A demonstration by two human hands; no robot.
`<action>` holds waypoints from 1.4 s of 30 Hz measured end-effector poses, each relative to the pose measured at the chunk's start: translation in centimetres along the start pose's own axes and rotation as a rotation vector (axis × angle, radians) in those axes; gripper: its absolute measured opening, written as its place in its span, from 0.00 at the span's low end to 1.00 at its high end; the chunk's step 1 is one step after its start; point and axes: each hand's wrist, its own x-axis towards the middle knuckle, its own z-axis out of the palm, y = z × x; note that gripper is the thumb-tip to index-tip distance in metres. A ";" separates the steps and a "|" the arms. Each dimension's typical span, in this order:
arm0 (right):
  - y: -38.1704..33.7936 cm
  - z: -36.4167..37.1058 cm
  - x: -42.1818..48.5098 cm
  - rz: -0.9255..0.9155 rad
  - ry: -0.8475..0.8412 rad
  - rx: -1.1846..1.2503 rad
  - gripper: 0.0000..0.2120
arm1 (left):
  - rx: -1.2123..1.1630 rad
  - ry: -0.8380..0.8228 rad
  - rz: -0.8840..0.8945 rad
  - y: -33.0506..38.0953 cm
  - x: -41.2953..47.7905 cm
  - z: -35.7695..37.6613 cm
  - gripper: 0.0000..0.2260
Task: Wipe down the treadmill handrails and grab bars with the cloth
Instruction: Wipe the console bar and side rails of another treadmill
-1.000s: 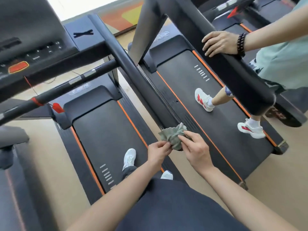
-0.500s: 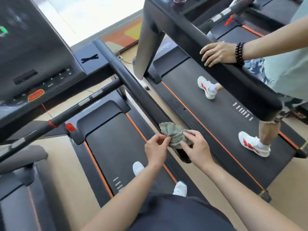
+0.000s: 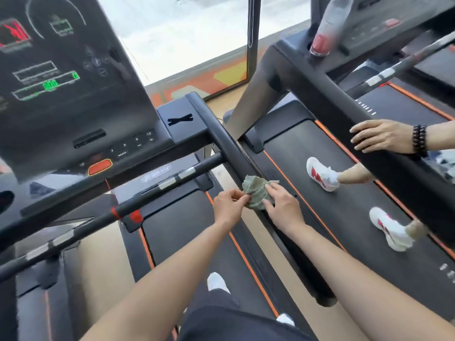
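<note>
Two bare forearms reach forward over the treadmill belt (image 3: 187, 232). The left hand (image 3: 230, 205) pinches the near edge of the crumpled green cloth (image 3: 253, 191) between thumb and fingertips. The right hand (image 3: 283, 205) curls its fingers over the cloth's right side, gripping it. The cloth sits on the right handrail (image 3: 221, 141). Beyond, the grab bar (image 3: 152, 193) crosses beneath the console (image 3: 61, 94). Farther right, another person's hand (image 3: 384, 136) rests on the neighbouring rail (image 3: 327, 99).
</note>
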 end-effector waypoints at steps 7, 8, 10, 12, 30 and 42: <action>-7.2 0.6 8.5 -0.053 0.154 0.041 0.05 | -0.028 0.072 0.120 -2.2 6.2 -8.6 0.16; -8.4 0.6 9.3 -0.040 0.167 0.071 0.06 | 0.028 0.125 0.150 -3.3 6.7 -10.4 0.16; -10.5 1.0 10.8 -0.052 0.229 0.088 0.06 | 0.226 0.204 0.221 -5.9 7.4 -14.3 0.19; -12.1 1.8 11.9 -0.121 0.293 0.035 0.08 | 0.467 0.236 0.277 -8.6 8.2 -18.0 0.24; -19.4 17.6 9.1 -0.815 -0.068 -0.236 0.14 | 0.853 -0.056 0.031 -14.1 9.3 -24.1 0.17; -10.4 10.2 14.2 -0.512 0.119 -0.412 0.09 | 0.793 -0.034 0.018 -14.0 8.9 -24.3 0.14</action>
